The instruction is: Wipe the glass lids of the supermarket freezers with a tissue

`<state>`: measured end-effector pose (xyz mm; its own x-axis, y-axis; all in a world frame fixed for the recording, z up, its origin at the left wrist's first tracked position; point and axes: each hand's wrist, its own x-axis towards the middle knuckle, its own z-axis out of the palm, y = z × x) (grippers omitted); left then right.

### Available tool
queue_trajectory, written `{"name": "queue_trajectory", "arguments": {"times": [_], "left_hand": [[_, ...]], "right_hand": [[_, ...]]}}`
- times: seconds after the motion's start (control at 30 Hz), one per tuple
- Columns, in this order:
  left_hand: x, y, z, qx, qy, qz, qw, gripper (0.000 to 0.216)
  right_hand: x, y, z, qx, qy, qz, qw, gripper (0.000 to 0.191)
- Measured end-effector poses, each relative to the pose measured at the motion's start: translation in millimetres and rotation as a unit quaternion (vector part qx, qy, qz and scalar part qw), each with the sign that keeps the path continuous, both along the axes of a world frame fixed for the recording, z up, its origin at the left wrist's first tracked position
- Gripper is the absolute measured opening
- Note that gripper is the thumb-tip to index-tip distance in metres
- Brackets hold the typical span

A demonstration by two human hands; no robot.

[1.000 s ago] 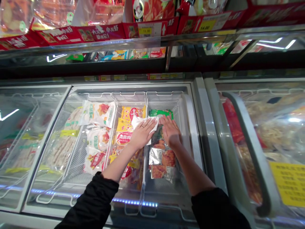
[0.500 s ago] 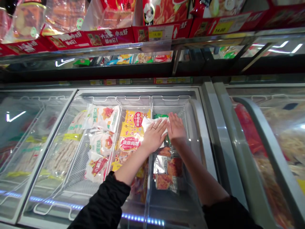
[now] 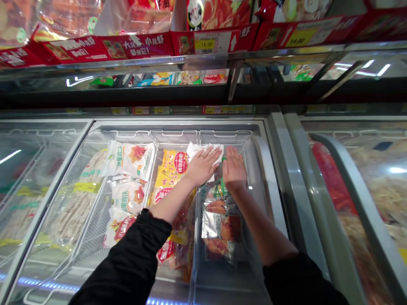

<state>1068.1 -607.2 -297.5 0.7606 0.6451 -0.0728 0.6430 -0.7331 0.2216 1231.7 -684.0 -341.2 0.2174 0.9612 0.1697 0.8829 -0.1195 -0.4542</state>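
Note:
My left hand (image 3: pixel 203 165) lies flat on a crumpled white cloth or tissue (image 3: pixel 193 150), pressing it against the glass freezer lid (image 3: pixel 219 281). Its fingers are stretched out and point toward the back right, and one wears a ring. Just right of it, my right hand (image 3: pixel 234 170) rests palm down with fingers straight and close together, pointing away from me. Nothing shows in that hand, though its palm is hidden. Part of the cloth is covered by my left fingers.
Beneath the glass lie white food bags (image 3: pixel 130 159), yellow packets (image 3: pixel 168 176) and clear meat packs (image 3: pixel 222 226) in wire baskets. A grey curved handle (image 3: pixel 270 186) runs along the right. Above hangs a shelf with red price strips (image 3: pixel 133 45).
My left hand and the cloth have slid slightly toward the freezer's back edge. A small gap now shows between the cloth and my right hand. The view has shifted a little.

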Motion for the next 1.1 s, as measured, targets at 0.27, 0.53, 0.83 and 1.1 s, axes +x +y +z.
{"name": "queue_trajectory", "arguments": {"times": [0.27,0.53,0.83,1.1], "left_hand": [[-13,31,4.6,-0.021,0.021,0.017,0.999,0.061],[51,32,6.3,-0.034,0.03,0.086,0.995,0.063],[18,35,4.4,-0.04,0.017,-0.02,0.999,0.06],[62,1,0.3,-0.025,0.009,0.021,0.999,0.062]], "right_hand": [[-2,-1,5.9,-0.002,0.009,-0.007,1.0,0.065],[-4,0,3.4,0.031,0.067,-0.056,0.996,0.063],[1,2,3.8,0.054,0.123,-0.09,0.987,0.063],[29,5,28.4,-0.011,0.114,-0.027,0.993,0.068]]}}
